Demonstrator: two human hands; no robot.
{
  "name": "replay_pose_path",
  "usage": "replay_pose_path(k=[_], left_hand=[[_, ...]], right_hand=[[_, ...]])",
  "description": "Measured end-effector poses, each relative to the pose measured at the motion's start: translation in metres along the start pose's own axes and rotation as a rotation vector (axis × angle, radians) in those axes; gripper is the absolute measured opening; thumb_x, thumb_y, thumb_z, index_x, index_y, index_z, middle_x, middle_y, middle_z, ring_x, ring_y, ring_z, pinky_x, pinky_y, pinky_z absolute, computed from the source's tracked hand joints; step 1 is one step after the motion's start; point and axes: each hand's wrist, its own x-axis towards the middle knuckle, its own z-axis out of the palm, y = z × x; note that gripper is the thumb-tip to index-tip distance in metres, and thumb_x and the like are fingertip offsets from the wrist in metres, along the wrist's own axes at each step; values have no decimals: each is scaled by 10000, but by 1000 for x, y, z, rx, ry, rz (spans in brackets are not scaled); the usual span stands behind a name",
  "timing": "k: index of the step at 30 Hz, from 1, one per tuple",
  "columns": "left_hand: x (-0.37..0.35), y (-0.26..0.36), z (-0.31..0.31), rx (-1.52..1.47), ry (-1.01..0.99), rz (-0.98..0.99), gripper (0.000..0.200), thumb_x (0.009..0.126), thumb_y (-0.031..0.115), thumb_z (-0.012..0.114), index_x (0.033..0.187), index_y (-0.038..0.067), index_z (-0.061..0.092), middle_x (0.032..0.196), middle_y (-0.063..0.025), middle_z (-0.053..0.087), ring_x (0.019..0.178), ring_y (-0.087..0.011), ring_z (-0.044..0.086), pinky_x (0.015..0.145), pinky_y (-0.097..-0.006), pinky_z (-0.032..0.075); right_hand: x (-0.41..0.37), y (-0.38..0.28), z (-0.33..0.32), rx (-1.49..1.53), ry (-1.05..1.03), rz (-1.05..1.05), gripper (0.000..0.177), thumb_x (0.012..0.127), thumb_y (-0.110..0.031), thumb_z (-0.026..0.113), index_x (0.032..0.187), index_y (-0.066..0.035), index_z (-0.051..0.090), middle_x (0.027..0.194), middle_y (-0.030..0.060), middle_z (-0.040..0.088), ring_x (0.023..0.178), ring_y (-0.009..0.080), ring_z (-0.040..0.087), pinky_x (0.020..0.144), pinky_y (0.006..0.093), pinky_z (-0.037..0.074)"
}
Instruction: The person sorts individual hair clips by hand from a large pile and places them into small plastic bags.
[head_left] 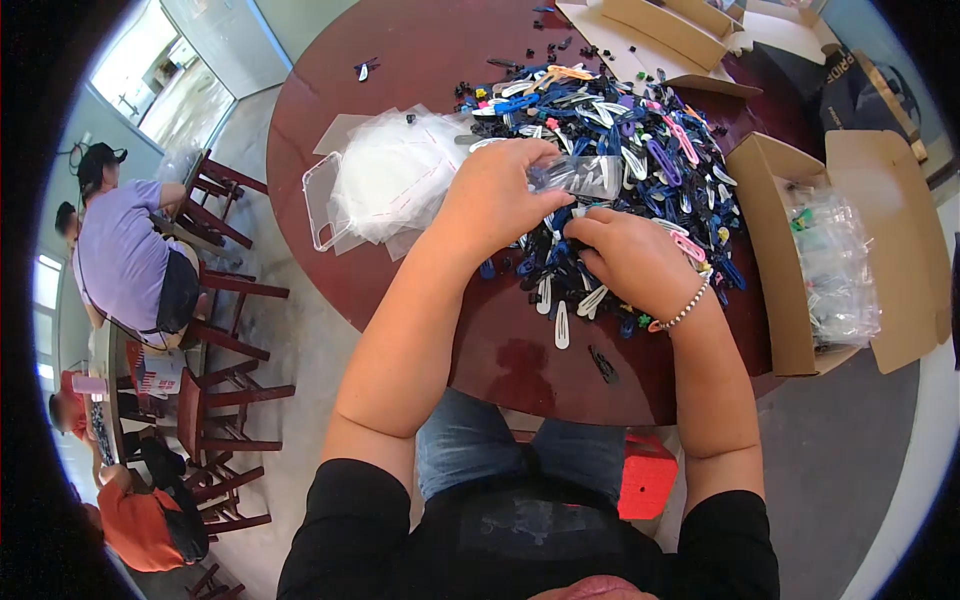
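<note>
A big heap of hair clips point(700, 205) in black, blue, white and pink covers the middle of the round table. My left hand point(500, 190) grips a small clear plastic bag point(595, 177) between thumb and fingers, holding it over the heap. Something dark shows inside the bag near my fingers. Just below the bag, my right hand point(640, 258) has its fingers pinched together at the heap; what they hold, if anything, is too small to make out. Left of my left hand lies a stack of clear empty bags point(385, 185).
An open cardboard box point(780, 260) holding filled clear bags point(835, 265) stands at the right of the dark red table point(520, 370). Another open carton point(670, 35) lies at the back. Several people sit at the left among wooden stools point(235, 410).
</note>
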Motion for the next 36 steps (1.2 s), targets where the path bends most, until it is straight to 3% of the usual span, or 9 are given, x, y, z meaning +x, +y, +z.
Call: replay_pose_path(k=[4,7,11,14,16,22,26,28,36], left_hand=[[1,0,0,-8,-10,-22,440,688,193,814,1073,41,666,967,-92,700,722,-177,622,647,-293,498],[-1,-1,0,-63,45,1,367,665,188,785,974,27,669,913,-141,681,874,-317,639,782,-393,498],[-1,-2,2,-28,50,-5,373,671,192,783,991,35,672,936,-138,682,905,-316,633,808,-397,493],[-1,-2,2,28,51,16,375,677,200,781,1002,47,673,956,-133,682,940,-316,624,832,-402,484],[-1,0,3,41,40,25,376,681,206,779,1005,48,671,965,-132,680,946,-319,619,835,-406,480],[-2,0,7,-37,-18,47,427,676,192,807,1041,19,669,988,-148,682,906,-285,646,803,-351,502],[-2,2,8,-17,-41,43,416,676,182,799,1037,18,671,994,-148,684,918,-284,647,816,-354,500],[-2,2,7,-34,-31,40,415,672,183,797,1033,20,673,982,-146,687,918,-283,648,822,-360,498],[-2,-1,8,-35,-55,56,413,685,245,773,1030,44,671,971,-149,681,947,-327,622,850,-411,481]], right_hand=[[1,11,2,54,76,-46,203,790,-59,633,991,-34,621,906,140,638,814,338,634,721,398,513],[-1,20,-7,218,135,8,174,808,-59,654,976,-17,636,831,110,658,689,241,635,639,324,502],[-8,23,-32,358,361,189,134,835,-51,675,961,-15,647,762,26,637,647,60,537,594,221,447],[-10,27,-38,424,432,252,123,862,-42,657,981,-10,655,836,6,656,689,44,546,614,203,451],[-9,23,-38,763,540,176,140,885,-29,641,1019,9,651,898,4,665,752,41,565,675,192,470],[-7,20,-35,823,401,115,190,894,4,619,1082,26,645,945,33,672,868,72,604,796,204,488],[-6,13,-30,726,407,147,217,897,17,609,1110,31,651,984,54,681,903,85,618,803,214,494],[-4,14,-24,706,501,118,188,877,-32,650,1057,-18,701,831,-9,673,710,28,548,628,187,446],[-4,5,-26,656,520,89,192,883,-39,641,1064,-12,698,862,42,704,744,52,593,666,206,479]])
